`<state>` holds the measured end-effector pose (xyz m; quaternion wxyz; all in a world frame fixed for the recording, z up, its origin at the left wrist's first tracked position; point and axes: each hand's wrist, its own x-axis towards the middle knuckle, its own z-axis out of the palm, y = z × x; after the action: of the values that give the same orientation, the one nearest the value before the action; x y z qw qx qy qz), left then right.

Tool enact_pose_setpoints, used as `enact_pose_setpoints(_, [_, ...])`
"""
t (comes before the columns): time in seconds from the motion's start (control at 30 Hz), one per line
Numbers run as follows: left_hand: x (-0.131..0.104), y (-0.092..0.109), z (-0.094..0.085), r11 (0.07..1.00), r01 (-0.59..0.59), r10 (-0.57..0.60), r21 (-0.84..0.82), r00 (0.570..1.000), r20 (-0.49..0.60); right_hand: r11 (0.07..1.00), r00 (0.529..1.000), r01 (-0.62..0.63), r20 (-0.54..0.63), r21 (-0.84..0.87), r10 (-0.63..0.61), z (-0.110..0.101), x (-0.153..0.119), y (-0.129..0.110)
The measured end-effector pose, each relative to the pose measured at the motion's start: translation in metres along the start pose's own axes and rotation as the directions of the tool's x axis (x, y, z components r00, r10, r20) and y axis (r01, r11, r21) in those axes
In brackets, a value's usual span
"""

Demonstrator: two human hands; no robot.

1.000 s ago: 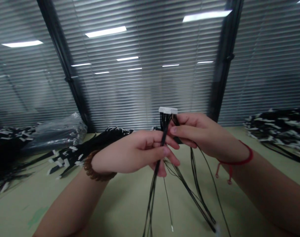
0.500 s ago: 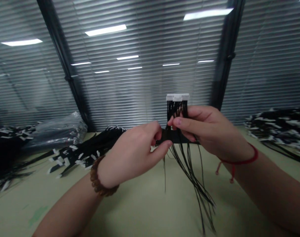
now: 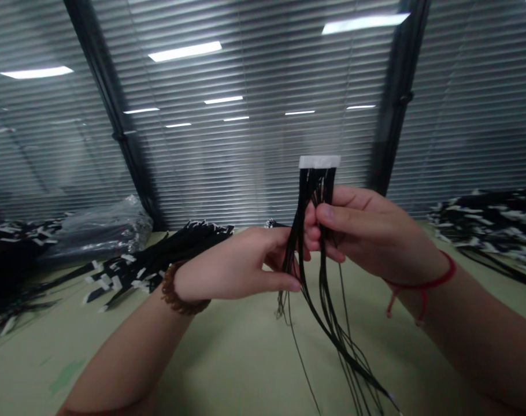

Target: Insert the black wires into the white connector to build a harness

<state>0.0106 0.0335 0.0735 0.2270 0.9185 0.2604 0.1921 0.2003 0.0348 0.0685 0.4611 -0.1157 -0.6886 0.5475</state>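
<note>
A wire harness is held up in front of me, with a white connector point(image 3: 319, 162) on top and many thin black wires point(image 3: 308, 242) hanging from it. My right hand point(image 3: 362, 231) pinches the wires a little below the connector, thumb in front. My left hand point(image 3: 245, 263), wearing a brown bead bracelet point(image 3: 176, 294), is closed around some of the wires on the left side, thumb lower than the fingers. Its fingertips are partly hidden behind the wires. The loose wire ends trail down to the lower right over the table.
Bundles of black cables with white connectors point(image 3: 115, 277) lie on the pale green table point(image 3: 228, 358) to the left, beside a clear plastic bag point(image 3: 102, 234). A larger cable pile point(image 3: 492, 225) is at the right. Window blinds point(image 3: 263, 75) stand behind.
The harness has turned and risen slightly to the right, its connector now showing a plainer face. My left hand has shifted lower along the wires, and more strands hang in front of it.
</note>
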Motion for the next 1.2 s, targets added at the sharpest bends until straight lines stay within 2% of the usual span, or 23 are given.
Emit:
enact_pose_setpoints(0.17, [-0.002,0.001,-0.001,0.994,0.063,-0.062,0.093,0.998,-0.008,0.999,0.999,-0.02,-0.025,0.04,0.021,-0.003,0.001,-0.002])
enact_pose_setpoints(0.33, [0.003,0.0,0.001,0.998,0.038,-0.027,0.044,0.974,-0.226,0.99,0.993,-0.051,0.1,-0.133,0.065,-0.004,0.004,0.004])
enact_pose_setpoints(0.43, [0.005,-0.001,0.0,0.997,0.076,-0.069,0.016,0.956,-0.286,0.98,0.986,-0.033,0.154,-0.197,0.065,-0.004,0.005,0.007])
enact_pose_setpoints(0.63, [0.001,0.0,-0.006,0.98,0.097,-0.131,-0.175,0.971,-0.199,0.958,0.99,-0.037,0.117,-0.285,0.073,-0.012,0.007,0.006])
enact_pose_setpoints(0.87, [-0.003,0.002,-0.009,0.959,0.049,-0.125,-0.278,0.957,-0.261,0.931,0.997,0.006,0.08,-0.364,0.025,-0.016,0.009,0.006])
enact_pose_setpoints(1.0, [-0.006,0.003,-0.013,0.94,0.053,-0.143,-0.337,0.958,-0.247,0.916,0.998,0.055,0.051,-0.396,-0.038,-0.017,0.009,0.006])
enact_pose_setpoints(1.1, [-0.007,0.003,-0.016,0.946,0.067,-0.154,-0.316,0.954,-0.257,0.931,0.998,0.068,0.013,-0.358,-0.068,-0.016,0.009,0.007])
enact_pose_setpoints(1.2, [-0.007,0.003,-0.017,0.935,0.083,-0.173,-0.345,0.956,-0.238,0.967,1.0,0.025,-0.011,-0.255,-0.028,-0.013,0.009,0.009])
